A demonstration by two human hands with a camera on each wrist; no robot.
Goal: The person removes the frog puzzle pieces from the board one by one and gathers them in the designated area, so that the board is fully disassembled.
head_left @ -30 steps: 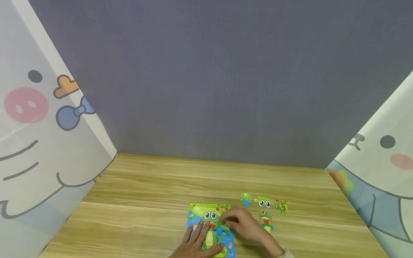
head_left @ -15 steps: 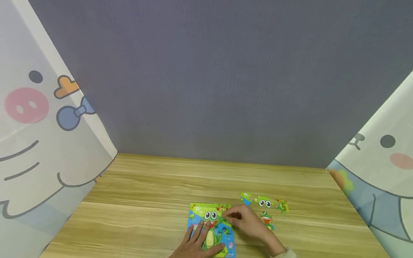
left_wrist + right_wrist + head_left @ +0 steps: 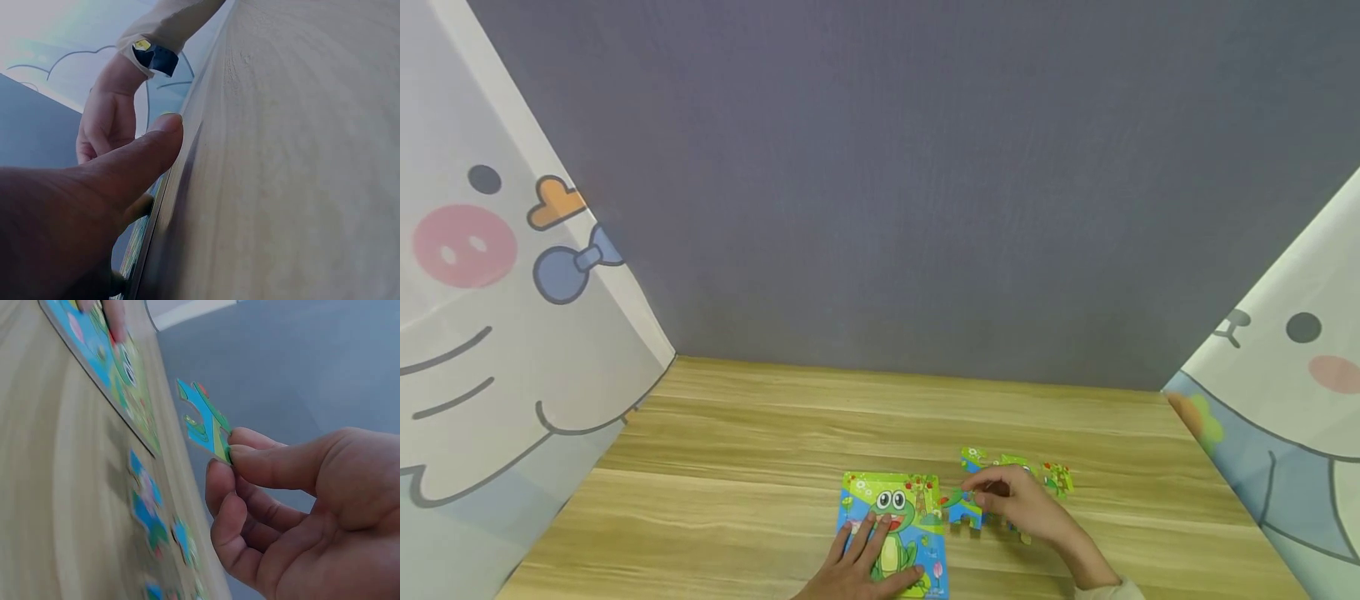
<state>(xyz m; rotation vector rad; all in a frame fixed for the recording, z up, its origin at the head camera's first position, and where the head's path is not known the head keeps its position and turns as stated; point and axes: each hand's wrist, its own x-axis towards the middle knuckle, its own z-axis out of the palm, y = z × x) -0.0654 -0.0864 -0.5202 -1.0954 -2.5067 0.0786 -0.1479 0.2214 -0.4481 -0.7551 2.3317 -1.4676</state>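
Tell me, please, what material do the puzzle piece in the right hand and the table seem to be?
Puzzle piece: probably thin printed cardboard or wood; flat, stiff, thin edge, glossy colour print. Right hand pinches it. Table: wood or wood-look laminate, light, with visible grain lines and a smooth matte finish.

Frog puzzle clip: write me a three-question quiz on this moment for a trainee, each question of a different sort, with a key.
1. True or false: the right hand is flat on the table and holds nothing.
2. Multiple choice: where does the left hand lie? A. on the frog puzzle board; B. on the loose pieces; C. in the air.
3. Fill in: the loose pieces lie to the ____ of the board in the head view.

Key:
1. False: it pinches a puzzle piece clear of the board.
2. A: straight fingers rest on the board.
3. Right.
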